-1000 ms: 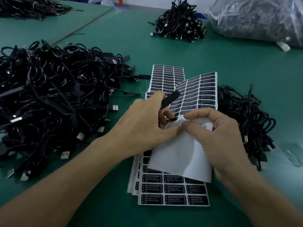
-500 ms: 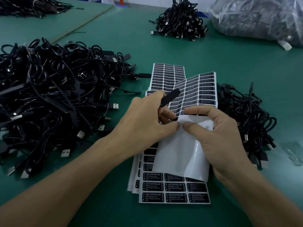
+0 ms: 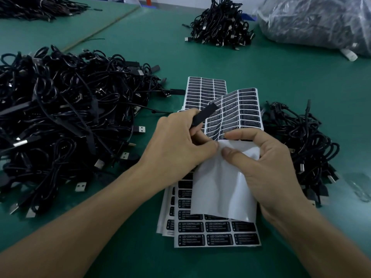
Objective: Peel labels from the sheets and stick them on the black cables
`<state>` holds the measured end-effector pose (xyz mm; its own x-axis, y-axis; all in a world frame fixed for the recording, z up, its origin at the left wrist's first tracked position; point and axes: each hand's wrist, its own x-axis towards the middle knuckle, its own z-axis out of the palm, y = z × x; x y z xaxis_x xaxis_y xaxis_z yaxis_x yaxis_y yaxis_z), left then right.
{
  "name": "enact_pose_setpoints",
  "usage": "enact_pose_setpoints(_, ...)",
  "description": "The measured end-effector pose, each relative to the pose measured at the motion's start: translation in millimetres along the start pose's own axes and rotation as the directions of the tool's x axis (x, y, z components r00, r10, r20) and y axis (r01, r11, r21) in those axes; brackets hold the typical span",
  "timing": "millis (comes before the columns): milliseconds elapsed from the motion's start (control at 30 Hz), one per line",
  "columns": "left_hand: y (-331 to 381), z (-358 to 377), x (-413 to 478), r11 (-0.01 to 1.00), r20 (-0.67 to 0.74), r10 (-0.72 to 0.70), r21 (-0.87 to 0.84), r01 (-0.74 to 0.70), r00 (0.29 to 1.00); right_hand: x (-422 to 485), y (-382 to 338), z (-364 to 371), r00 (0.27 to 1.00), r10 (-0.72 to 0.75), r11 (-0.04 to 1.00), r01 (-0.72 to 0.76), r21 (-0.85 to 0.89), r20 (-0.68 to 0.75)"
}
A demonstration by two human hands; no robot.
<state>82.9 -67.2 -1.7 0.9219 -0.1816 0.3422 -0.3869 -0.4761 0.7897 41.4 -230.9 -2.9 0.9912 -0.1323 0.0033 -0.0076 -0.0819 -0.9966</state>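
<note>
My left hand [image 3: 176, 145] grips a black cable controller [image 3: 203, 115] whose end sticks up past the fingers; its thumb pinches at the fold of a label sheet [image 3: 241, 109]. My right hand [image 3: 265, 157] holds that same sheet, folded so its white backing [image 3: 222, 189] hangs toward me and its rows of black labels stand up behind. Below lies a stack of label sheets [image 3: 216, 235] flat on the green table. A large heap of black cables [image 3: 60, 121] is at the left, and a smaller pile of black cables [image 3: 301, 141] at the right.
Another cable pile [image 3: 220, 27] sits at the far middle of the green table [image 3: 281, 73]. A big plastic bag of cables [image 3: 321, 23] fills the far right corner. More cables [image 3: 36, 7] lie at the far left. A small clear plastic piece [image 3: 359, 187] lies at the right edge.
The folded sheet's white backing has curled and shifted slightly under my fingers. My right thumb has slid a little along the fold. Both hands stay in nearly the same place.
</note>
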Motion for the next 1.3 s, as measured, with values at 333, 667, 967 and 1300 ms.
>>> enact_pose_setpoints(333,-1,-12,7,0.997,-0.221,-0.078,-0.045,0.070,0.972,-2,6,-1,0.983,-0.184,0.919,0.180,-0.350,0.022)
enact_pose_setpoints(667,-2,-8,9,0.976,-0.195,-0.158,-0.176,0.124,0.968,-9,13,9,0.986,-0.133,0.656,0.164,-0.737,0.101)
enact_pose_setpoints(967,2,2,2,0.992,-0.184,-0.102,-0.086,0.087,0.978,-12,5,17,0.866,-0.500,0.636,0.393,-0.665,0.033)
enact_pose_setpoints(1300,13,8,-5,0.997,-0.174,-0.060,0.046,0.069,0.983,-5,5,14,0.881,-0.472,0.657,0.371,-0.657,0.026)
